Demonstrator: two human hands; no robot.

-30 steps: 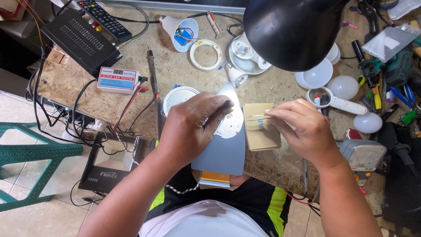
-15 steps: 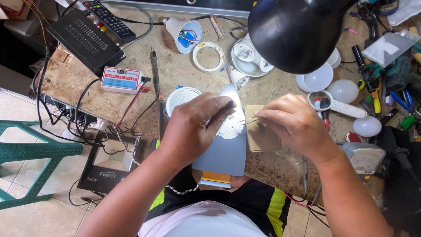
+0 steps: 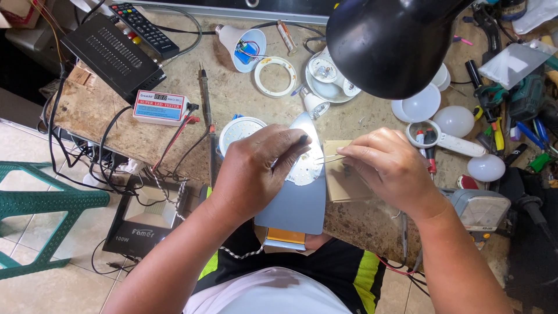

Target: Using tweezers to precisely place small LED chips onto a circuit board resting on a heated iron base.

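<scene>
Centre of frame: the round LED board (image 3: 305,168) lies on a grey-blue plate (image 3: 292,203) at the near edge of the table (image 3: 244,104), under the black lamp shade (image 3: 389,43).

Your left hand (image 3: 256,174) covers the board's left side, fingers curled and pressed down on it, with a dark-tipped tool pinched at the fingertip. Your right hand (image 3: 389,166) has its fingers pressed together, pinching thin tweezers (image 3: 328,157) whose tips point left at the board.

To do this step well:
- Keep the left hand pressing so the board can't slide.
- Rest your right wrist on the brown card (image 3: 343,180) for steadiness.
- Bring the tips in low and slow; the part at the tips is too small to make out.
- Keep your head clear of the lamp light.

Counts, as far as visible:
- One LED tester box (image 3: 160,107), centre left.
- One remote control (image 3: 144,29), upper left.
- One open bulb housing (image 3: 244,43), top centre.
- One white ring (image 3: 275,76) beside it.
- Three white bulb domes (image 3: 454,121) at right, roughly.
- One green stool (image 3: 35,203), lower left.
</scene>
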